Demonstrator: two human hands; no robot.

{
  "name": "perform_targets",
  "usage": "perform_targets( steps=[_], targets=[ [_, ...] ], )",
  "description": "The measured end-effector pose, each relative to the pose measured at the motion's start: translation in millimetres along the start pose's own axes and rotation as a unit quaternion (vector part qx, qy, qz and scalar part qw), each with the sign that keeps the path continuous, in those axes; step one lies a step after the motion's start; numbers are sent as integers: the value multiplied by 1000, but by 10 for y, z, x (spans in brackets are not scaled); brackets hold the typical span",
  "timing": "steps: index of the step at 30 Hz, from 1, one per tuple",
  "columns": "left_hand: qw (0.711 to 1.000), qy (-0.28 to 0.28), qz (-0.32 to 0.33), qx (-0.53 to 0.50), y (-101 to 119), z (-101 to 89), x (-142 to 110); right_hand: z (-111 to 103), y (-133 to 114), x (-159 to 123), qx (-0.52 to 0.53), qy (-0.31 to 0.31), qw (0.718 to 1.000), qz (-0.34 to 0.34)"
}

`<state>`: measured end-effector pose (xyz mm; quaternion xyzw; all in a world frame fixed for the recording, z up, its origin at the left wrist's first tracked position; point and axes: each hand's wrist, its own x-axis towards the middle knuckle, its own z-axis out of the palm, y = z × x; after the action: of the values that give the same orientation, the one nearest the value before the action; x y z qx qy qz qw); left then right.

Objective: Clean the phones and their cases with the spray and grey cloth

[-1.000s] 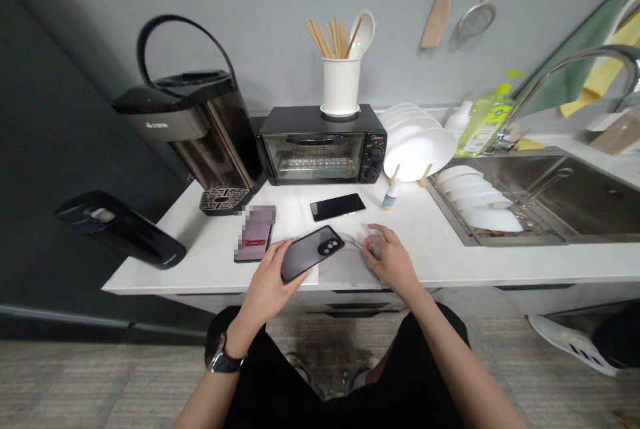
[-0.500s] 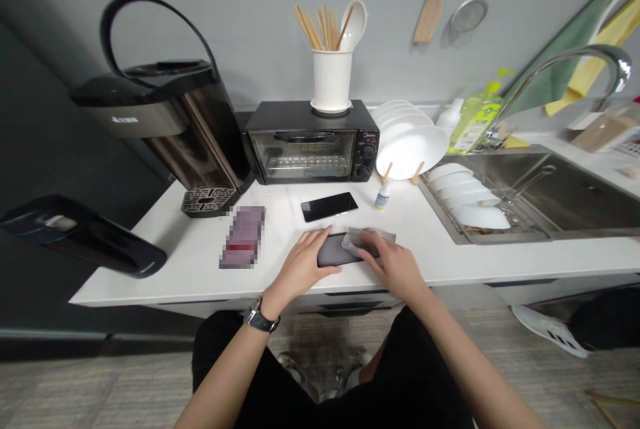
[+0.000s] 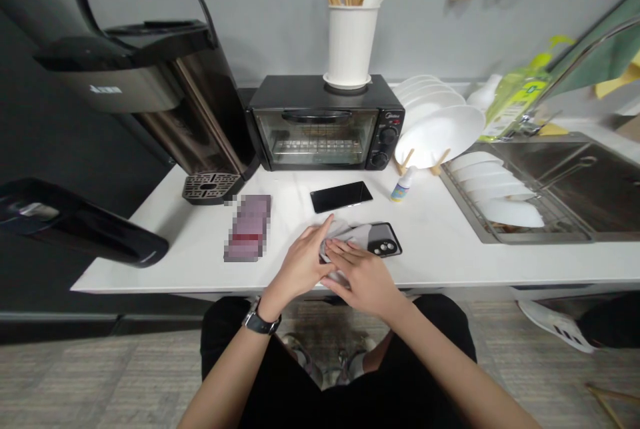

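Note:
A dark-rimmed grey phone case (image 3: 379,235) with camera cut-outs at its right end lies on the white counter near the front edge. My left hand (image 3: 301,262), with a watch on its wrist, grips the case's left end between thumb and fingers. My right hand (image 3: 361,275) presses a thin grey-white cloth (image 3: 349,232) onto the left half of the case, its fingertips close to my left hand. Just behind lies a black phone (image 3: 342,197), screen up. A small white bottle (image 3: 401,185) with a blue and yellow label stands right of it.
A pixelated purple packet (image 3: 249,225) lies left of my hands. Behind are a water dispenser (image 3: 165,89), a toaster oven (image 3: 320,139) bearing a white utensil cup (image 3: 350,42), and racked plates (image 3: 440,135). At right is a sink (image 3: 575,182) with bowls; a dark bottle (image 3: 85,225) is at far left.
My right hand and the cloth have slid left along the phone case, uncovering the camera cut-outs at its right end. The left hand keeps its hold. My view has tilted down.

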<state>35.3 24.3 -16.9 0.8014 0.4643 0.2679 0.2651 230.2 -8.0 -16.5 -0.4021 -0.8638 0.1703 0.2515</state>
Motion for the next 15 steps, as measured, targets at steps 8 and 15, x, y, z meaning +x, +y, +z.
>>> perform_targets(
  steps=[8, 15],
  targets=[
    [1000, 3, 23, -1, 12, -30, -3, -414, 328, -541, -78, 6, 997, 27],
    [999, -13, 28, -25, 24, -36, 46, -451, 560, -583, -214, 63, 974, 48]
  ],
)
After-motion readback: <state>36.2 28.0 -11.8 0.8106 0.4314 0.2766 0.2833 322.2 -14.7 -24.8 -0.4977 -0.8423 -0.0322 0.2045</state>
